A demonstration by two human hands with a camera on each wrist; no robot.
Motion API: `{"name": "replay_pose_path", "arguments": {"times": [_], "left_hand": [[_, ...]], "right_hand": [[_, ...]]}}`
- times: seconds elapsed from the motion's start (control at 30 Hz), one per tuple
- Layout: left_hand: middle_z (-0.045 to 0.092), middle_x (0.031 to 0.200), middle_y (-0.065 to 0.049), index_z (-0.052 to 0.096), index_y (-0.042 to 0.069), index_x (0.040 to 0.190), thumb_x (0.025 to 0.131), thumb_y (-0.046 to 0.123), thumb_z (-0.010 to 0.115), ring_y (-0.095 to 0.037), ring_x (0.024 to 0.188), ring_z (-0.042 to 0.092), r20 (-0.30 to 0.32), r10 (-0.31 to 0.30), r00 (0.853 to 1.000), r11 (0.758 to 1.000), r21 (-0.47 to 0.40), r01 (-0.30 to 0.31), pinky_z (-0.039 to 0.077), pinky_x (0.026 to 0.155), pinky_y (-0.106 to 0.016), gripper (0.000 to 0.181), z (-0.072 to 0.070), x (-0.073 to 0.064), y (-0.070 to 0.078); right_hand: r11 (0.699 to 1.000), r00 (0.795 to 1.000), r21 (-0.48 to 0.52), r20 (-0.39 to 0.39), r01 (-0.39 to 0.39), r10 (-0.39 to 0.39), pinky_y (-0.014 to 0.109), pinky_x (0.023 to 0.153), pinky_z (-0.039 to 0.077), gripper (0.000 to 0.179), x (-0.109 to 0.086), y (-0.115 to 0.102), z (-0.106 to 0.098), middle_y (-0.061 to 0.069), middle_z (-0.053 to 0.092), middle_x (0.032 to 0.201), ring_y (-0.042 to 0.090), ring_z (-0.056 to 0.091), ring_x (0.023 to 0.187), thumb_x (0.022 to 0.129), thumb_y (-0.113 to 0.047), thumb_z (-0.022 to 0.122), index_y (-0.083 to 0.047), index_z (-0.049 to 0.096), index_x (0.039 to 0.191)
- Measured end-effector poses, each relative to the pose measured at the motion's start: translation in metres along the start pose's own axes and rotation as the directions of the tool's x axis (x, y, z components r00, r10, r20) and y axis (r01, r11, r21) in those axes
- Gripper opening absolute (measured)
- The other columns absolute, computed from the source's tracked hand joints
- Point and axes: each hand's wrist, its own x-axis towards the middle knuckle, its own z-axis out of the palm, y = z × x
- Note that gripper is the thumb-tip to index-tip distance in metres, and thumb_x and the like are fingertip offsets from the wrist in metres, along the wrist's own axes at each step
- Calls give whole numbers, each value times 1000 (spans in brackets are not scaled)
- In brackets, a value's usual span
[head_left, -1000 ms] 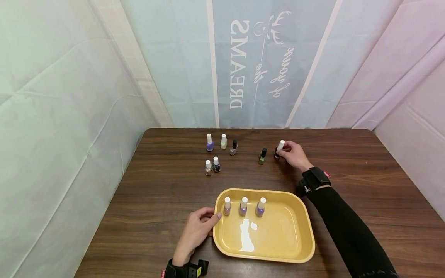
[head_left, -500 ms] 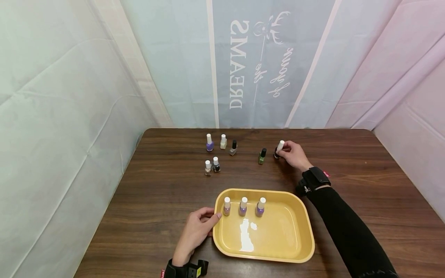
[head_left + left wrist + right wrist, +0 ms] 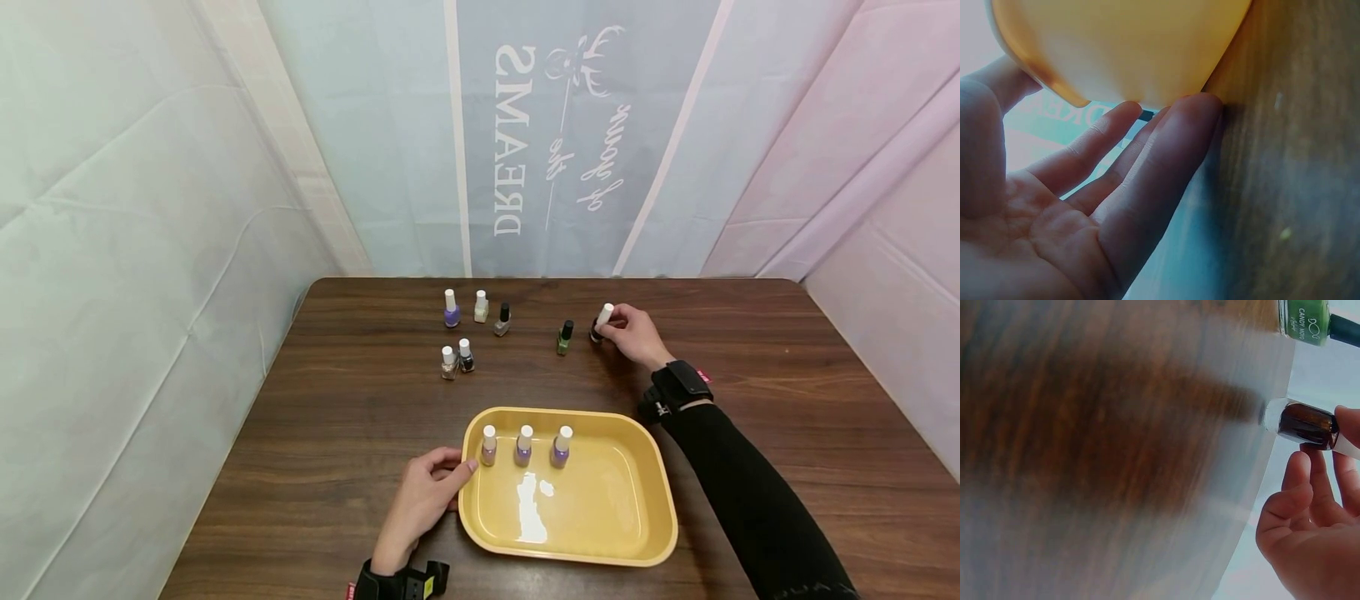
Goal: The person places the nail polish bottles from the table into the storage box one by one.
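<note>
Your right grip (image 3: 636, 336) pinches a dark bottle (image 3: 1307, 424); your left grip (image 3: 426, 497) holds the tray (image 3: 592, 510), likely to steady it.

Looks like a curtained booth. Closed in by pale sheet (image 3: 142, 225) at left, lettered curtain (image 3: 405, 142) at top centre. Furnished with a wood-grain table (image 3: 337, 417) below.

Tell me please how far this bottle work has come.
Apparently done: three purplish, white-capped glass bottles stand in the yellow rectangular plastic tray, which the left hand holds. In hand: the right hand pinches a dark, white-capped glass bottle. Probably remaining: six small glass bottles on the brown wooden table.
</note>
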Motion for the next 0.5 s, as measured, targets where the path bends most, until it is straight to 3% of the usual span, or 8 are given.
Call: {"name": "replay_pose_path", "arguments": {"times": [0.27, 0.5], "left_hand": [[70, 104, -13, 64, 0, 118, 90, 35, 68, -16, 80, 69, -6, -3, 1000, 1000, 4, 3, 55, 58, -24, 44, 0, -1, 1], [70, 104, -15, 64, -1, 118, 90, 35, 69, -17, 80, 69, -8, -9, 1000, 1000, -8, 9, 56, 58, -24, 46, 1, 0, 1]], "right_hand": [[1000, 1000, -6, -16, 8, -9, 41, 86, 47, 28, -2, -2, -2, 25, 60, 117, 37, 58, 107, 97, -14, 58, 5, 55, 118], [1000, 999, -17, -27, 22, -23, 35, 82, 47, 28, -3, -2, -4, 25, 61, 114, 35, 59, 104, 97, -15, 58, 5, 56, 116]]}}
